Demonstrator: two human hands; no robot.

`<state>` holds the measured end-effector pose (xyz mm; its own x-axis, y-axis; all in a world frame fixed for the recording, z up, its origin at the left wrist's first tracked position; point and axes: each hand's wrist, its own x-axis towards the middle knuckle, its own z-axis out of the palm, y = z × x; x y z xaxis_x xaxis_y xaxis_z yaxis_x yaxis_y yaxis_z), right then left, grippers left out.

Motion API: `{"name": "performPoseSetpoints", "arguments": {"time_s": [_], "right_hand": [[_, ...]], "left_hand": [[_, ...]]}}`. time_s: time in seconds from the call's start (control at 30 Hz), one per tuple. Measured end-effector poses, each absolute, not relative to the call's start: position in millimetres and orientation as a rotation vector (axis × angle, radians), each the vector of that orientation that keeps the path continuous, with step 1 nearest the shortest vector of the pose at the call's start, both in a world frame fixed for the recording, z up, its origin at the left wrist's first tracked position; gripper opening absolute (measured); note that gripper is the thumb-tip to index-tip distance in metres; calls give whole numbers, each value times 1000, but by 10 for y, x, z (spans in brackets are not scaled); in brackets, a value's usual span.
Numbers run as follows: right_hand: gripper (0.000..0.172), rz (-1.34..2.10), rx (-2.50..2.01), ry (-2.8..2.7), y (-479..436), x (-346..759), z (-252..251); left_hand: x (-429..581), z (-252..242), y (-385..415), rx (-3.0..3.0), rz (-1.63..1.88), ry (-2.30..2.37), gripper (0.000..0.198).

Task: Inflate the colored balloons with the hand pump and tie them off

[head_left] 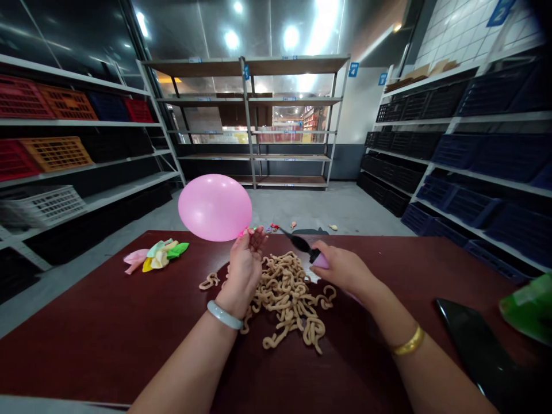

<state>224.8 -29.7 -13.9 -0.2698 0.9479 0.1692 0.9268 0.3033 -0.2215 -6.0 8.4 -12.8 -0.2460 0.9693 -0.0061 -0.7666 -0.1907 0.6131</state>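
- In the head view, holding a glossy pink oval balloon (214, 207) by its neck with the left fingers (259, 236), beyond and left of a heap of tan, twisted, rope-like pieces (284, 284).
- Gripping a blurred black-and-lilac handheld tool (314, 255) in the right fingers (321, 247), near that heap's far right edge.
- Showing limp, multicoloured balloons (160, 259) left of the heap, on the red-brown desk (107, 333).

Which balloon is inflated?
The big pink oval rubber balloon, its neck at the left hand: swollen and taut, whereas the multicoloured balloons heaped left on the dark-red table lie limp.
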Motion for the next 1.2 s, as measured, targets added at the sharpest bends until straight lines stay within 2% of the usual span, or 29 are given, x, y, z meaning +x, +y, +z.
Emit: {"name": "performPoseSetpoints", "arguments": {"time_s": [0.1, 0.37, 0.47, 0.57, 0.63, 0.73, 0.87, 0.97, 1.07, 1.2], "right_hand": [[47, 115, -1909, -2240, -191, 2421, -170], [44, 106, -2216, -2251, -135, 2735, -312], [44, 29, -2175, -2183, -156, 2709, -241], [28, 4, -1816, -2008, -210, 2493, -130], [25, 330, -1436, -1928, -261, 2272, -102], [37, 992, -1009, -1742, -337, 1981, -143], [35, 1492, -721, -1430, -414, 1869, -175], [27, 1632, -604, -1334, -453, 1890, -141], [20, 1591, -583, -1252, -472, 1876, -136], [22, 1552, -619, -1134, -465, 1836, -194]], "left_hand": [[-60, -179, 89, 532, 1715, 631, 10], [7, -196, 25, 707, 1594, 724, 31], [77, -221, -7, 785, 1566, 726, 32], [179, -249, -78, 875, 1509, 698, 32], [257, -263, -157, 941, 1429, 676, 32], [350, -277, -297, 1049, 1226, 605, 33], [383, -286, -414, 1159, 988, 485, 34], [372, -277, -426, 1198, 944, 451, 33], [371, -256, -416, 1221, 951, 467, 34], [398, -242, -416, 1144, 1004, 501, 32]]}}
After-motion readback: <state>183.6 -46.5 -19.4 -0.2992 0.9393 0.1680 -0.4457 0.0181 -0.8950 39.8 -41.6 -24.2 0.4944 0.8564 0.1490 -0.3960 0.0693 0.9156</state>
